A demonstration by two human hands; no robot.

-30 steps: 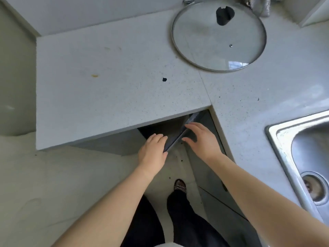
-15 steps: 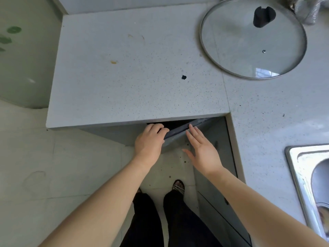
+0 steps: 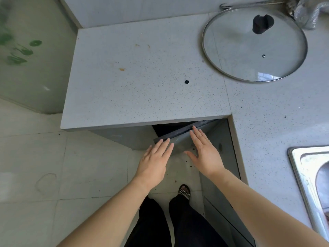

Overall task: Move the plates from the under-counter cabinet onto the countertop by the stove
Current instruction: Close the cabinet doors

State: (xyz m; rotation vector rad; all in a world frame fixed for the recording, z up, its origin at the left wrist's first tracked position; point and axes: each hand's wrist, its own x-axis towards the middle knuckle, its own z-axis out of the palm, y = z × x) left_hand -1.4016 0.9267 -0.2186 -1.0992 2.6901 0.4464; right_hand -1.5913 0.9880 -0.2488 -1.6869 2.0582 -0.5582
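Note:
A grey cabinet door (image 3: 185, 138) under the speckled countertop (image 3: 142, 82) stands partly open, with a dark gap above its top edge. My left hand (image 3: 154, 163) is flat and open, its fingertips at the door's left top corner. Flat and open as well, my right hand (image 3: 204, 154) rests its fingertips against the door's face near the top edge. Neither hand holds anything. No plates are visible; the cabinet's inside is dark and hidden by the countertop.
A glass pot lid (image 3: 254, 45) with a black knob lies on the countertop at the back right. A steel sink (image 3: 313, 186) sits at the right edge. Tiled floor (image 3: 53, 175) spreads to the left, my feet below the door.
My left hand has let go of the door's top edge and flattened out. The door has swung further towards shut. The view has shifted left.

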